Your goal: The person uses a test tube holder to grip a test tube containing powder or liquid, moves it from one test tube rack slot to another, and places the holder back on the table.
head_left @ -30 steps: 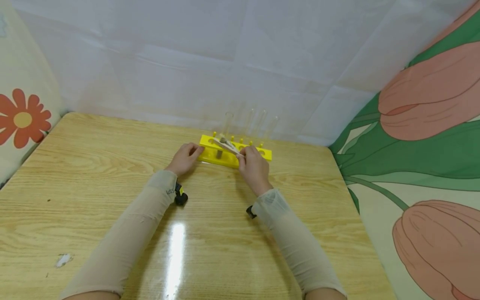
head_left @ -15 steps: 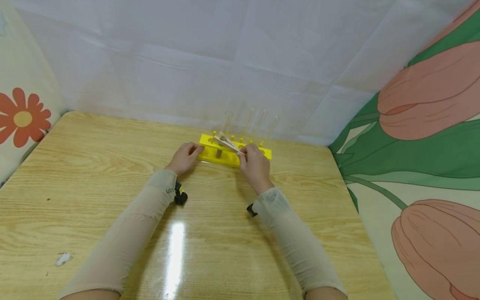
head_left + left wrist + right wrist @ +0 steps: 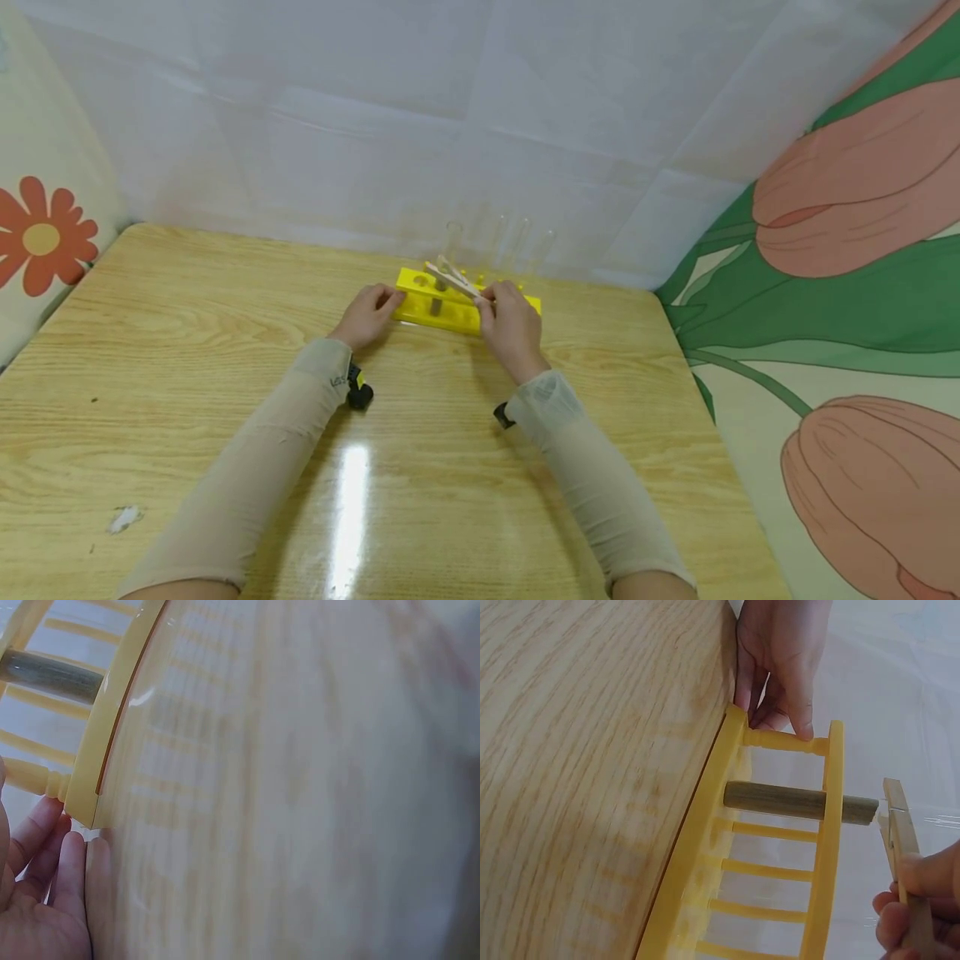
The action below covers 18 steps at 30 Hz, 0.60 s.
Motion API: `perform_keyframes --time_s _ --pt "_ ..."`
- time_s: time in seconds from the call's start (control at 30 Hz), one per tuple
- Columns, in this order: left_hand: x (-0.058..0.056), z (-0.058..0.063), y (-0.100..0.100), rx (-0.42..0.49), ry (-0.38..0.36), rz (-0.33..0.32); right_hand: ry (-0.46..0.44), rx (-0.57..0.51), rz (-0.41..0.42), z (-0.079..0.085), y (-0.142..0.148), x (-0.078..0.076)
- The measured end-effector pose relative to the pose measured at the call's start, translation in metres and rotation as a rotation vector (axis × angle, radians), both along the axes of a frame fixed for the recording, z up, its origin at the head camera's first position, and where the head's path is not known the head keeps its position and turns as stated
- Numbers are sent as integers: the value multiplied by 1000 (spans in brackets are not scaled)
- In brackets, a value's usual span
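In the head view, a yellow test tube rack (image 3: 408,277) stands on the table by the white backdrop. My left hand (image 3: 367,317) grips its left end; the right wrist view shows the thumb on the end post and fingers beside the base. A test tube (image 3: 780,800) with grey-brown contents stands in the rack, its clear glass rising above the top plate. My right hand (image 3: 512,333) holds a wooden test tube clamp (image 3: 905,832) by its handle. The clamp's prongs stand apart at the tube, just above the grey-brown part; whether they touch the glass I cannot tell.
Several clear glass tubes (image 3: 517,242) stick up behind the right part of the rack. A white cloth backdrop (image 3: 337,125) hangs close behind it. Wood-grain table (image 3: 420,500) extends toward me, with a floral cloth (image 3: 840,333) on the right.
The clamp has risen slightly along the tube, and its prongs look wider apart. My left hand keeps its hold on the rack, which stays in place.
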<state>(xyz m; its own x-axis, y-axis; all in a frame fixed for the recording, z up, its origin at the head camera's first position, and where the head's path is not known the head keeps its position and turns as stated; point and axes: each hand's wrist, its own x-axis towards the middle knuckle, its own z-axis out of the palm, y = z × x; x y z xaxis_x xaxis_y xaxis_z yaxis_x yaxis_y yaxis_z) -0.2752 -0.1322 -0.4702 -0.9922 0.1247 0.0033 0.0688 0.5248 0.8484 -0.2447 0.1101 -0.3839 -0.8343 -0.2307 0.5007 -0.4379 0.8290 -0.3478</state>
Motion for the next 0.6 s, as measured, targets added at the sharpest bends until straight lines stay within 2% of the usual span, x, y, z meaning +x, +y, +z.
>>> perform_keyframes --time_s 0.6 --pt "6 7 1 -5 -7 -7 7 -28 5 9 -1 2"
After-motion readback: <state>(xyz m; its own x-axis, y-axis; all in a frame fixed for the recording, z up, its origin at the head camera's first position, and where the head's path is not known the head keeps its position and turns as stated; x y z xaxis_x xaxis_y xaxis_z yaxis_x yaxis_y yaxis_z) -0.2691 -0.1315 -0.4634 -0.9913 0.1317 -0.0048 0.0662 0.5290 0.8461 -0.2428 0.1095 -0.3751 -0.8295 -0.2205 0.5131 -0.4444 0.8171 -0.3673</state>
